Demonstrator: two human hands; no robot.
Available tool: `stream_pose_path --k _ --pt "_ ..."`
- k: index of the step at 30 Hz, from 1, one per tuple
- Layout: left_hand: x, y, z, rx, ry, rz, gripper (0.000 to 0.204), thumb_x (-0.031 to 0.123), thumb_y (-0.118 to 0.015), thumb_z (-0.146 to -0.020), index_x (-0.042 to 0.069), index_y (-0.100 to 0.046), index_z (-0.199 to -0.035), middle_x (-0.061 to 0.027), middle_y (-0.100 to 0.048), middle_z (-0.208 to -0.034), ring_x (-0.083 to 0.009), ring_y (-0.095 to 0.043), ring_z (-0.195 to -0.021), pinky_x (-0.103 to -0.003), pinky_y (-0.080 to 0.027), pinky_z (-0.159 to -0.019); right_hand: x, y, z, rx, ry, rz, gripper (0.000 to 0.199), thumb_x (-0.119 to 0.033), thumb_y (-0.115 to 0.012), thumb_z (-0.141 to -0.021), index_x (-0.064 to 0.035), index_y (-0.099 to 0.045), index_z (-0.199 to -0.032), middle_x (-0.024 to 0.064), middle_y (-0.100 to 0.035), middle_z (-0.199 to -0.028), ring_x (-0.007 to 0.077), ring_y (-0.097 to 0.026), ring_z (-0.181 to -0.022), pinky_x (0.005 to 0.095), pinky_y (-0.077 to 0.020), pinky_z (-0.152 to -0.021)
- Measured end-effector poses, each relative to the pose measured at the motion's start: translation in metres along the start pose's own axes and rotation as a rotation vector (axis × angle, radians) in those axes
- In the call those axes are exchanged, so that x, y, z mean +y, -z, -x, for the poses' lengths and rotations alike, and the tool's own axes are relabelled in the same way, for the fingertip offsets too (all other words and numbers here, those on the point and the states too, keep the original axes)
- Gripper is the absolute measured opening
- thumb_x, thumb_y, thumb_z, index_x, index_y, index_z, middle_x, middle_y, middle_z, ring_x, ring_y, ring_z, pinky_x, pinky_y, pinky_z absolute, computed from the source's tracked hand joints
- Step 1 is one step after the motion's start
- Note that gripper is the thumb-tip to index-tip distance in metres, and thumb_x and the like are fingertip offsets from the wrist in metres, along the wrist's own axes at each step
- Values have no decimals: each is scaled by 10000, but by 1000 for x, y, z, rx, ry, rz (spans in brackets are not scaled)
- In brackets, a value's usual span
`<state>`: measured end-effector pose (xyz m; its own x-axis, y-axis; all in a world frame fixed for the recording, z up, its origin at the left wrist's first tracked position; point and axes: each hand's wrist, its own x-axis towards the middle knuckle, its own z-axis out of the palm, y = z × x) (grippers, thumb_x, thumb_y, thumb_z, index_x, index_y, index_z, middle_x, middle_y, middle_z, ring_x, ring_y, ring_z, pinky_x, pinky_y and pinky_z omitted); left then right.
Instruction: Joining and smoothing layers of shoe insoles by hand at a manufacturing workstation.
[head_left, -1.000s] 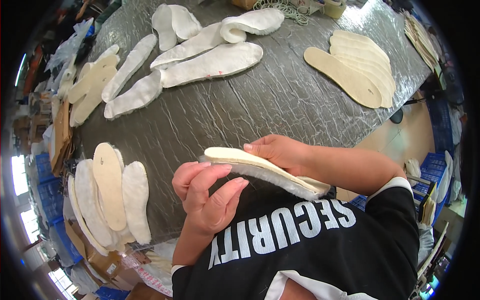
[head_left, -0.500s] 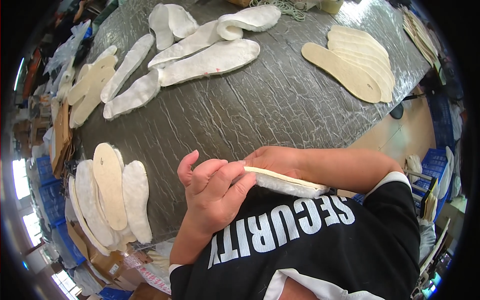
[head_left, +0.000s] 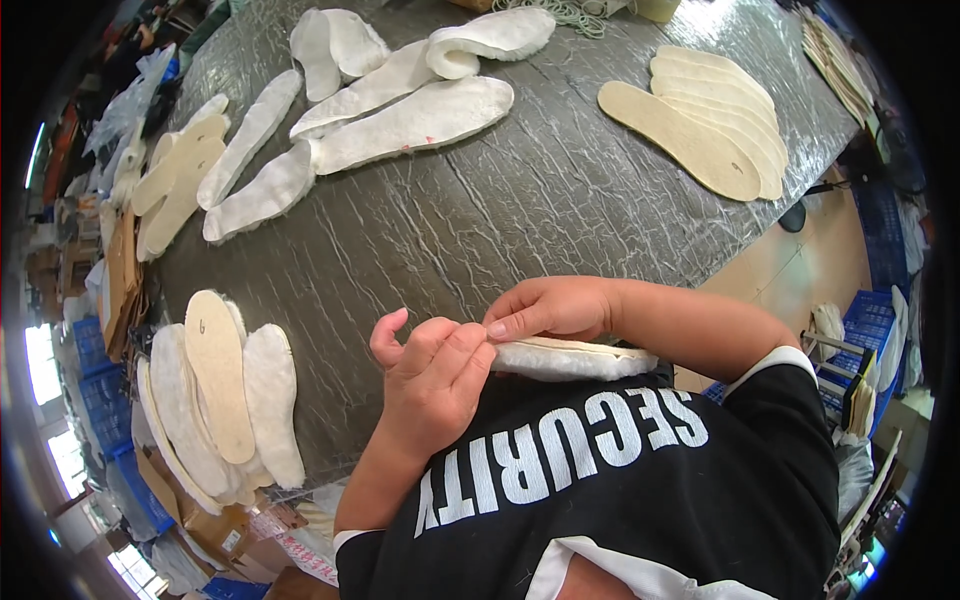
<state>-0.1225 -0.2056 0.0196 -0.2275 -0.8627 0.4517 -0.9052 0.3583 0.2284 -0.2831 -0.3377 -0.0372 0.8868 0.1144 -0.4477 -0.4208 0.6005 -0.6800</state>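
A fleece insole (head_left: 575, 362), white and fluffy underneath with a cream layer on top, lies edge-on between my hands close to my chest. My left hand (head_left: 432, 375) pinches its left end, the index finger and thumb closed on it and the little finger raised. On the same end, the thumb and fingers of my right hand (head_left: 550, 308) press the cream layer from above, right beside the left fingertips. The insole's right end sticks out free below my right forearm. The fingers cover the pinched tip.
The dark, wrinkled sheet-covered table (head_left: 420, 250) bears a pile of finished-looking insoles (head_left: 222, 380) at left and a fanned stack of cream insoles (head_left: 690, 140) at far right. White fleece pieces (head_left: 410, 120) and more cream insoles (head_left: 185, 185) lie farther back. A blue crate (head_left: 868, 330) stands at right.
My right hand has risen slightly, its thumb now showing on top of the insole. The left fingers have drawn closer together at the tip, and the insole has lifted a little.
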Motion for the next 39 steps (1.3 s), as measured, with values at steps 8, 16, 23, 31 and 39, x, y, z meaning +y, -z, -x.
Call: stream_pose_path --k 8,16,23,31,39 --pt "-10 -4 12 -135 -37 177 159 17 -644 -692 99 -560 -800 6 -599 -862 -206 -522 -795 -477 -345 -891 -3 -6 -1 104 103 464 317 -354 -526 -968 -64 -588 -1081 72 -606 -956 176 -541 -903 319 -439 -814" --pt "-7 5 8 -168 143 280 173 25 -678 -723 91 -580 -849 -23 -600 -848 -248 -505 -788 -503 -331 -895 -11 -10 -7 115 130 689 252 -289 -537 -950 -37 -544 -964 110 -590 -815 209 -540 -769 365 -429 -693" --pt "-2 -3 7 -322 73 122 158 11 -655 -685 72 -621 -826 -28 -563 -809 -237 -513 -830 -514 -327 -916 -23 -13 -12 221 218 929 189 -186 -597 -884 0 -584 -848 176 -612 -725 314 -576 -660 419 -444 -625" --pt "-10 -19 19 -150 151 361 141 -13 -600 -702 59 -564 -818 -59 -541 -847 -276 -492 -859 -457 -374 -857 -17 -9 -15 306 136 838 210 -204 -620 -879 0 -602 -834 143 -604 -705 235 -554 -637 372 -441 -608" --pt "-5 -23 12 -112 307 385 132 -55 -623 -741 16 -565 -836 -102 -566 -845 -315 -494 -840 -385 -425 -768 -7 -6 1 266 219 699 164 -166 -570 -931 -8 -611 -914 77 -604 -762 149 -525 -681 319 -443 -643"
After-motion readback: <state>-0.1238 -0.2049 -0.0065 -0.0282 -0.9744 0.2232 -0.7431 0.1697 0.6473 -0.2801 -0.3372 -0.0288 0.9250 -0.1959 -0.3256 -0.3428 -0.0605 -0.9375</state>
